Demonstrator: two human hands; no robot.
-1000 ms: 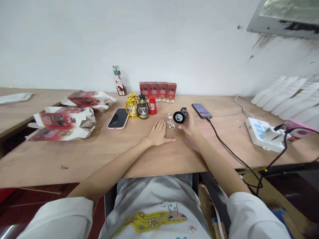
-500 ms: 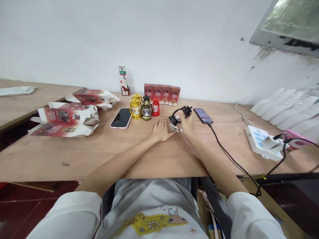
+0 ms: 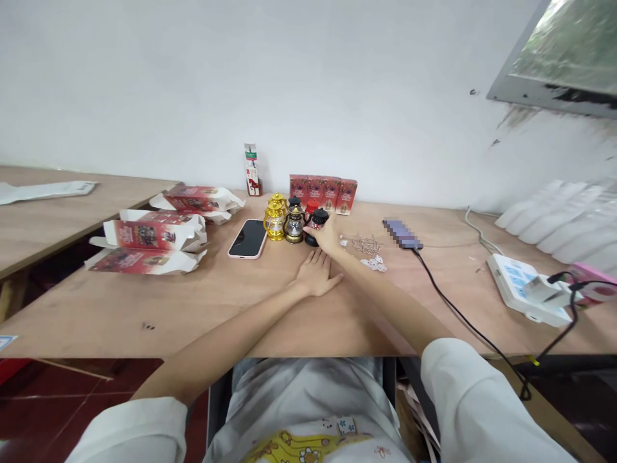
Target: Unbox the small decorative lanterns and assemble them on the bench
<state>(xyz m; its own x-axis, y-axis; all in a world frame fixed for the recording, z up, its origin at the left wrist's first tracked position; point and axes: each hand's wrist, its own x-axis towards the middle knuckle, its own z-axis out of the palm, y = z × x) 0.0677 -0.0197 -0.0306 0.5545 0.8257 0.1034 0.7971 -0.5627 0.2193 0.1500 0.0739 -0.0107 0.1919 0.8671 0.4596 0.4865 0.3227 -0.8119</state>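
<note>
My right hand [image 3: 328, 236] is closed around a small black lantern [image 3: 319, 219], which stands upright at the right end of a group of lanterns. Beside it are a dark bronze lantern [image 3: 294, 226], a gold lantern [image 3: 275, 222] with another gold one behind, a second black one, and a red lantern [image 3: 312, 206] partly hidden. My left hand [image 3: 314, 272] lies flat on the table with its fingers stretched, just in front of the right hand. Right of my right hand lie a pile of small metal pieces [image 3: 366, 244] and several white bits [image 3: 374, 263].
Red boxes [image 3: 322, 192] stand in a row against the wall. Opened red cartons [image 3: 144, 236] lie at the left, near a pink-edged phone [image 3: 247, 238]. At the right are a second phone [image 3: 402, 233] on a black cable and a white power strip [image 3: 525, 290].
My right hand has moved left with the black lantern, which was tilted and now stands upright by the other lanterns. The small pieces on the table are now uncovered. My left hand stays flat.
</note>
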